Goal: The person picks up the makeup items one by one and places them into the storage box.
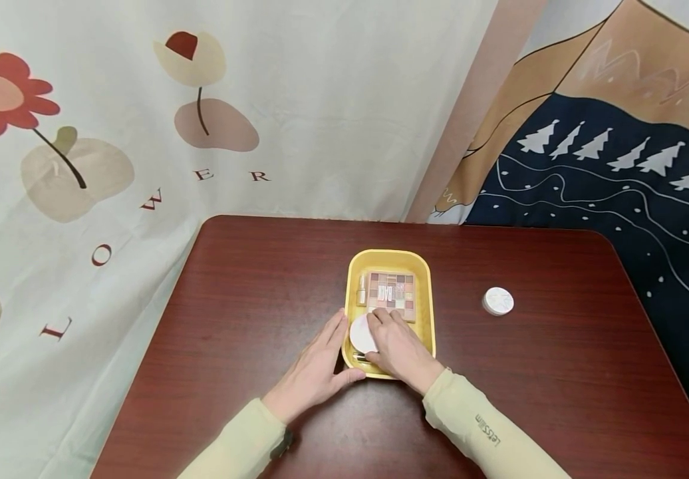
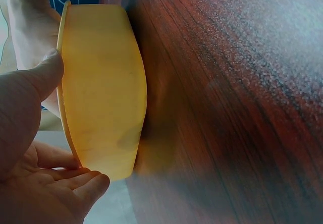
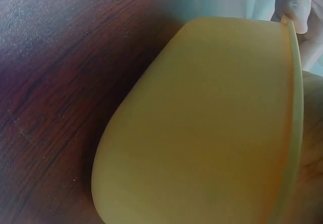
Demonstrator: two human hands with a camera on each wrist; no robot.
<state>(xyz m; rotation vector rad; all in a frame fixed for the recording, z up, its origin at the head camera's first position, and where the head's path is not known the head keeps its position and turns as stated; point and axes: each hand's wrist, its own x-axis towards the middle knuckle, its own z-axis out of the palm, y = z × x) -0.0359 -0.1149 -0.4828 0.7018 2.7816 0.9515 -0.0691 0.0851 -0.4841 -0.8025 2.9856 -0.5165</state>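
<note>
A yellow plastic basket [image 1: 427, 286] stands on the table in the head view. My left hand [image 1: 316, 367] spans its near left corner, straight fingers along the side and thumb at the near rim. In the left wrist view the thumb and fingertips touch the basket wall [image 2: 101, 82]. Inside the basket my right hand [image 1: 397, 344] grips a white round compact [image 1: 361, 334], fingers over its top and thumb at its near edge. Beyond it lie an eyeshadow palette [image 1: 395, 293] and a small lipstick-like tube [image 1: 362, 291]. A dark slim item [image 1: 360, 357] shows partly below the compact.
A small white round case [image 1: 498, 301] lies on the dark red wooden table [image 1: 560, 372], to the right of the basket. Printed curtains [image 1: 320, 100] hang behind the table and along its left side. The basket's outer wall [image 3: 202, 118] fills most of the right wrist view.
</note>
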